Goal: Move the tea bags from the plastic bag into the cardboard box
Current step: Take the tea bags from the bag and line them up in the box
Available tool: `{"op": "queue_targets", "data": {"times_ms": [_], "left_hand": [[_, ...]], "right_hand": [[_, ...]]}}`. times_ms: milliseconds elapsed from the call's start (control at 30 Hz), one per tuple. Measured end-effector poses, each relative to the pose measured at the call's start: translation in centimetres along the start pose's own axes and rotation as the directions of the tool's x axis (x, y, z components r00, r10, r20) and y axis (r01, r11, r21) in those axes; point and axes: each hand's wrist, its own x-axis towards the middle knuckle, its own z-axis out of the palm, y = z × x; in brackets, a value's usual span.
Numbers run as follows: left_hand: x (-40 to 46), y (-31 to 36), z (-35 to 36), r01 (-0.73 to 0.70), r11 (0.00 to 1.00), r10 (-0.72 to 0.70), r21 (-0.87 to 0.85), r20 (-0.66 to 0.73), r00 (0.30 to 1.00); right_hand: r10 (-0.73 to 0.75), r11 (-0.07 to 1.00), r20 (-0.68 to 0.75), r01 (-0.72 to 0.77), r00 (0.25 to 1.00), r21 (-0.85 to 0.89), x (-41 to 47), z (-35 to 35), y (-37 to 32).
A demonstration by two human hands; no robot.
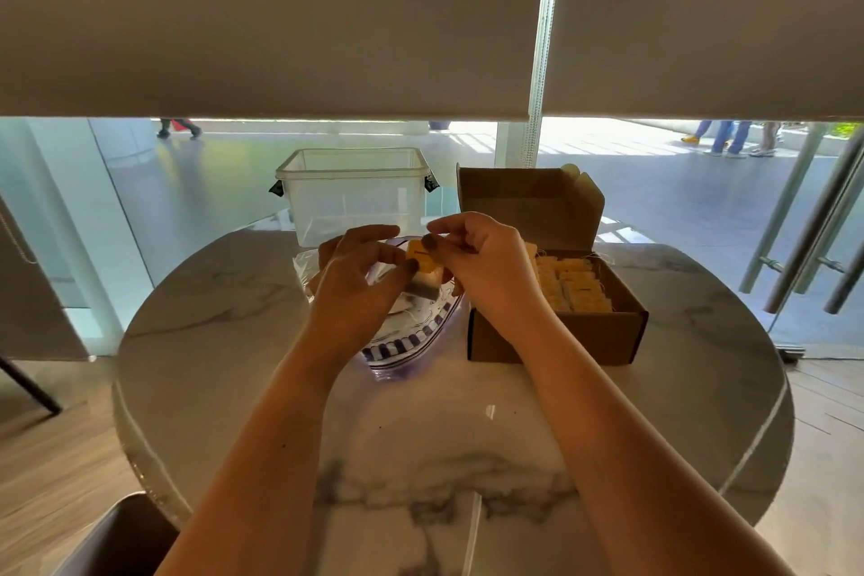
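A tea bag (pixel 423 258) with a yellow tag is held above the clear plastic bag (pixel 411 337). My left hand (pixel 360 276) pinches its lower pouch part with thumb and fingers. My right hand (pixel 481 257) pinches the yellow tag from the right. The plastic bag lies on the table under both hands, with a blue-striped zip edge toward me; its contents are mostly hidden. To its right stands the open cardboard box (pixel 561 337), with rows of yellow-tagged tea bags (pixel 572 285) inside.
An open clear plastic container (pixel 355 196) stands behind the bag. The round marble table (pixel 444 435) reaches to a glass wall with lowered blinds. A dark chair back (pixel 121 533) is at the lower left.
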Motion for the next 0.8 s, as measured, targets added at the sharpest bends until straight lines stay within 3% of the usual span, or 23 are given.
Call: {"op": "queue_targets", "data": {"times_ms": [200,267,367,467,533,600,667,800], "left_hand": [[-0.2,0.4,0.1,-0.051,0.999,0.051,0.013,-0.016,0.999],[-0.3,0.4,0.1,-0.056,0.998,0.057,0.023,-0.006,0.998],[-0.3,0.2,0.1,-0.040,0.999,0.040,0.013,-0.002,0.999],[-0.2,0.0,0.0,-0.027,0.999,0.027,-0.042,-0.004,1.000],[-0.1,0.1,0.0,-0.036,0.997,0.036,-0.075,-0.006,0.999],[-0.1,0.1,-0.1,-0.041,0.995,0.041,-0.086,-0.001,0.999],[-0.2,0.1,-0.1,-0.027,0.995,0.028,-0.094,0.012,1.000],[-0.2,-0.1,0.0,-0.029,0.993,0.031,-0.111,0.017,0.999]], "right_hand": [[0.142,0.987,0.168,-0.152,0.976,0.051,-0.2,-1.7,-0.7],[0.175,0.971,0.148,-0.196,0.973,0.140,0.0,-2.6,-0.8],[0.212,0.952,-0.004,-0.205,0.977,0.227,0.8,-4.8,-0.3],[0.192,0.972,-0.191,-0.213,0.962,-0.096,1.6,-6.8,1.7],[0.192,0.918,-0.265,-0.268,0.945,-0.293,1.9,-7.7,3.2],[0.275,0.853,-0.240,-0.352,0.931,-0.385,1.9,-8.2,4.3],[0.398,0.778,-0.126,-0.407,0.909,-0.478,1.7,-8.2,4.7],[0.430,0.702,-0.033,-0.357,0.902,-0.617,1.6,-7.4,5.0]]}}
